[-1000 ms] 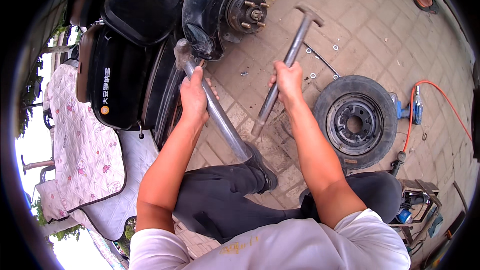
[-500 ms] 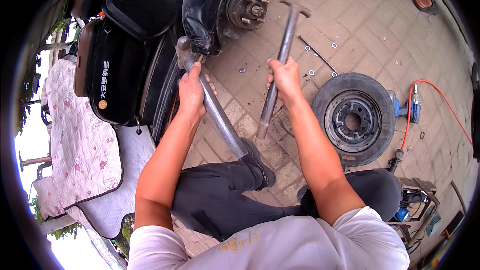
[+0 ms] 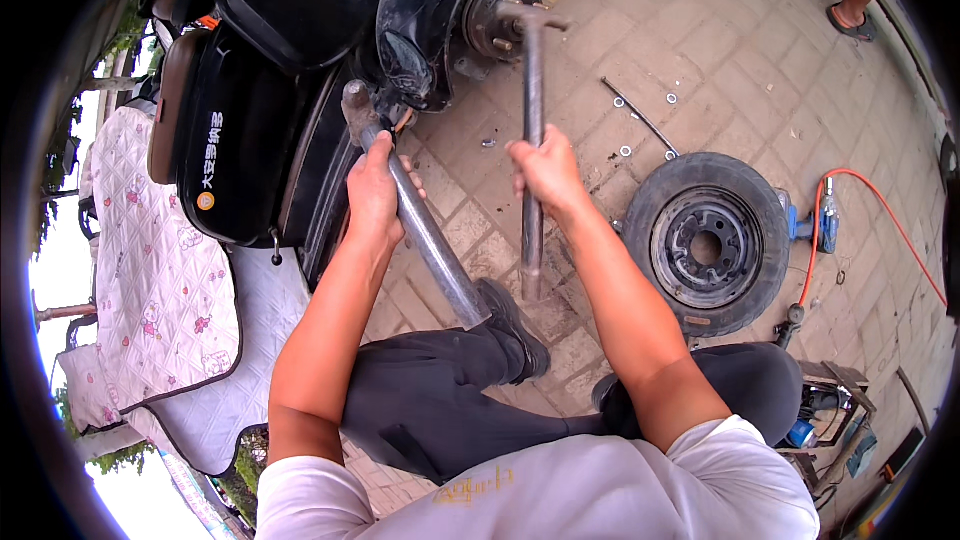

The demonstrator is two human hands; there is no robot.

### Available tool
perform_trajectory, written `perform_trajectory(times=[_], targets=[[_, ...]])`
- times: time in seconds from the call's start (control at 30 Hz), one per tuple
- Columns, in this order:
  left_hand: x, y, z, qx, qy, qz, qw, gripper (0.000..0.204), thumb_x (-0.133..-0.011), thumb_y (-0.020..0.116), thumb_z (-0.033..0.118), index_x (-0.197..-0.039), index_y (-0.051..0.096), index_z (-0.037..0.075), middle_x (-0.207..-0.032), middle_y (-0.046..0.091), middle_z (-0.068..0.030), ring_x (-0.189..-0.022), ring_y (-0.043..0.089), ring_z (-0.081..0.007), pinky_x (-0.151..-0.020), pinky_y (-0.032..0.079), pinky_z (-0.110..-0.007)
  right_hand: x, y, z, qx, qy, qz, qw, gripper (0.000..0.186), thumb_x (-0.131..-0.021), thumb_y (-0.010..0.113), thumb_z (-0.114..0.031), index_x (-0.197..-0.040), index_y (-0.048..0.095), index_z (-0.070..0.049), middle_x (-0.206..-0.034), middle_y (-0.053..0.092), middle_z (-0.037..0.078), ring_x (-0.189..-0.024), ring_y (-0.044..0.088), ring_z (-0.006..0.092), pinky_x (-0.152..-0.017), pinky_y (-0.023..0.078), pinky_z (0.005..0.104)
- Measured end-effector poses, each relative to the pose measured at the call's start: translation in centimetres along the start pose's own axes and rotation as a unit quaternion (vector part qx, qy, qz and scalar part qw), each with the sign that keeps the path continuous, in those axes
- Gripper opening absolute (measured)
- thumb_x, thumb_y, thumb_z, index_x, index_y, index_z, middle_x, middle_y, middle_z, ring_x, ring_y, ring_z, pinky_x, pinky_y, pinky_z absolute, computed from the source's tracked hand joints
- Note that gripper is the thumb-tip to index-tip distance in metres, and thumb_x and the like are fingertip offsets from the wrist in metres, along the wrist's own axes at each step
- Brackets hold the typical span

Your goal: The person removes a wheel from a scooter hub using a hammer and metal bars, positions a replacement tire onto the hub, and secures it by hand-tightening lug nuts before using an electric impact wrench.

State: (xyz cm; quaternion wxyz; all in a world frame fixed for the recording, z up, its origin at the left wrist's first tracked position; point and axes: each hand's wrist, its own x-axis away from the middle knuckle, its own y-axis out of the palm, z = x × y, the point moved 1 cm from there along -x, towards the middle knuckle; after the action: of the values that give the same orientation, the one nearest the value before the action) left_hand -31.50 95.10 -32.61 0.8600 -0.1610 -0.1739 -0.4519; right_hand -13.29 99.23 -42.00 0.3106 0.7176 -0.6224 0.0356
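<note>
My left hand is closed around a hammer with a thick metal pipe for a handle. Its head is up by the vehicle, and the handle's lower end is in front of my shoe. In my right hand is a T-shaped metal tool, gripped mid-shaft and held nearly upright. The tool's narrow crosspiece overlaps the wheel hub in this view; whether they touch I cannot tell. Studs stick out of the hub, and a black fender curves beside it.
A removed wheel lies flat to the right, beside a blue power tool and a red hose. A thin rod and several metal rings lie on the paving. A quilted cover hangs at left. Another person's sandaled foot is at far right.
My right hand has moved slightly left, and its T-shaped tool has swung more upright, its head now in front of the hub. My left hand and hammer have shifted slightly left and down.
</note>
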Motion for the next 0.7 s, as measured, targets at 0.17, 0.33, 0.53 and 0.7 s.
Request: perform_trajectory(times=[0.17, 0.33, 0.53, 0.7], targets=[[0.7, -0.9, 0.1, 0.007, -0.001, -0.011, 1.000, 0.025, -0.093, 0.056, 0.034, -0.094, 0.050, 0.009, -0.068, 0.052, -0.0046, -0.051, 0.051, -0.0153, -0.044, 0.045, -0.030, -5.5, -5.6, -0.6, -0.308, -0.105, 0.188, 0.926, 0.013, -0.086, 0.052, -0.002, -0.092, 0.041, 0.000, -0.062, 0.048, 0.006, -0.044, 0.051, 0.0160, -0.037, 0.045, 0.0302], [0.4, -1.2, 0.2, 0.028, 0.003, 0.005, 1.000, 0.031, -0.093, 0.056, 0.033, -0.092, 0.045, 0.005, -0.067, 0.051, -0.0070, -0.048, 0.051, -0.0181, -0.043, 0.047, -0.033, 0.9, 2.6, 0.8, 0.025, 0.016, -0.064, 0.998, 0.022, -0.082, 0.055, -0.006, -0.096, 0.044, 0.007, -0.059, 0.049, 0.006, -0.042, 0.051, 0.0157, -0.038, 0.044, 0.0296], [-0.2, 1.0, 0.8, 0.030, 0.009, -0.012, 0.999, 0.031, -0.094, 0.055, 0.034, -0.089, 0.045, 0.005, -0.067, 0.052, -0.0070, -0.049, 0.053, -0.0183, -0.045, 0.048, -0.033, 0.0, 1.3, 0.7, 0.025, 0.001, -0.047, 0.999, 0.022, -0.083, 0.058, -0.005, -0.096, 0.042, 0.002, -0.060, 0.049, 0.004, -0.042, 0.050, 0.0131, -0.035, 0.043, 0.0295], [0.0, 0.7, 0.7, 0.020, 0.011, -0.023, 0.999, 0.032, -0.094, 0.055, 0.034, -0.089, 0.045, 0.004, -0.067, 0.051, -0.0071, -0.049, 0.052, -0.0176, -0.043, 0.047, -0.033, -5.2, -4.4, -1.6, -0.210, -0.116, 0.232, 0.943, 0.015, -0.085, 0.053, -0.002, -0.073, 0.045, -0.001, -0.059, 0.047, 0.004, -0.044, 0.048, 0.0146, -0.038, 0.044, 0.0313]])
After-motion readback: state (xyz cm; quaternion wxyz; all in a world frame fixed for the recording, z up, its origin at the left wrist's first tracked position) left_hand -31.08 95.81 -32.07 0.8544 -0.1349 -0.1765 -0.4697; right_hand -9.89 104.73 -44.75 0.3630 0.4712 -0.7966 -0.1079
